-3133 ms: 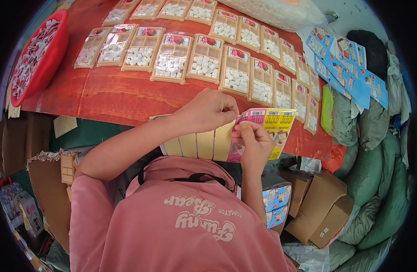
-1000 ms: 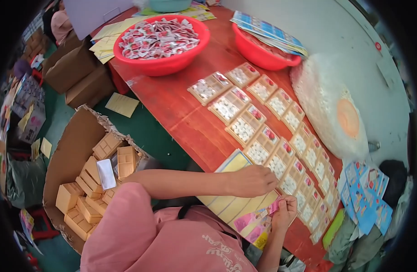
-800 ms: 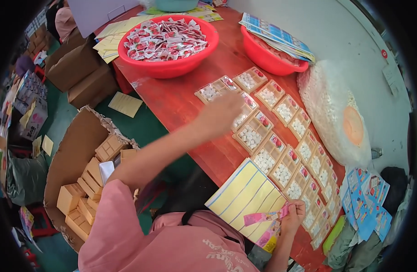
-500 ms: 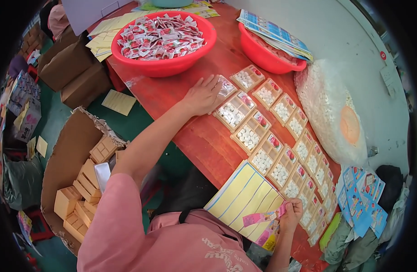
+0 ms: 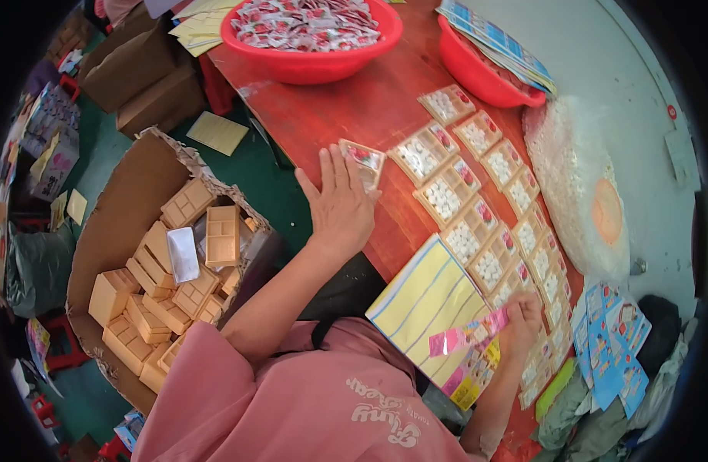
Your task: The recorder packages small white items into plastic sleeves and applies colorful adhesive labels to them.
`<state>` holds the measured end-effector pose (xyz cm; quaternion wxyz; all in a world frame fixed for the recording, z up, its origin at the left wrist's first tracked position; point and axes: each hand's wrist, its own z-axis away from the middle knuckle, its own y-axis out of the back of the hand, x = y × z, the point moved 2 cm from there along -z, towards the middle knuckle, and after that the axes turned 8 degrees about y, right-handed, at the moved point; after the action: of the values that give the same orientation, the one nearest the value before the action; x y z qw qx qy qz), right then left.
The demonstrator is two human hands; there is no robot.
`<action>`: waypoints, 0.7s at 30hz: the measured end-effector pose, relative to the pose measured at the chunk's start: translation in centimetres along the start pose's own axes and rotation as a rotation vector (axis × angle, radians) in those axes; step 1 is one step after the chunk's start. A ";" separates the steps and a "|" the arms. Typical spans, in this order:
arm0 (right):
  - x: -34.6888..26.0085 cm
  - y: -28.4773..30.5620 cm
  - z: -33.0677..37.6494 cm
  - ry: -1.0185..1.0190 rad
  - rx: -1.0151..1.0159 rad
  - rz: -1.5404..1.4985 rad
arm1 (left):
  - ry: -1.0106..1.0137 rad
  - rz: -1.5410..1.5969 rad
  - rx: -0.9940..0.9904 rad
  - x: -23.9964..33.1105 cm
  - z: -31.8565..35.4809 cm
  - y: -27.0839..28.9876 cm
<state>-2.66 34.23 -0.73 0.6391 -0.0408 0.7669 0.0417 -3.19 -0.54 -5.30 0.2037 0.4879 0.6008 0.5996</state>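
The left hand (image 5: pixel 340 202) lies flat, fingers spread, touching a small clear packet of white pieces (image 5: pixel 363 162). The right hand (image 5: pixel 522 323) pinches a pink printed paper strip (image 5: pixel 465 339).

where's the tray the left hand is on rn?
In the head view, upper middle: the tray lies on the red table under the left hand's fingertips, just left of the two rows of filled trays, below the red basin.

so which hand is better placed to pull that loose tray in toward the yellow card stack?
Left, probably. The left hand already rests on the tray; the right hand is pinching a pink card.
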 end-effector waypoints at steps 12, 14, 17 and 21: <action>1.9 -1.6 0.2 -0.130 -0.024 -0.169 | -0.102 -0.108 0.046 -1.1 0.3 0.9; 1.9 -1.4 0.5 -0.134 -0.030 -0.174 | -0.100 -0.123 0.027 -0.9 0.4 0.8; 1.9 -1.0 0.6 -0.133 -0.017 -0.149 | -0.120 -0.095 0.035 0.5 0.7 1.6; 1.5 -0.9 0.9 -0.115 -0.048 -0.129 | -0.631 0.346 -0.107 5.5 4.9 4.1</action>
<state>-1.92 33.45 -2.39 0.6822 -0.1032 0.7236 0.0210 -0.08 5.77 -0.63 0.2999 0.7321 0.3846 0.4757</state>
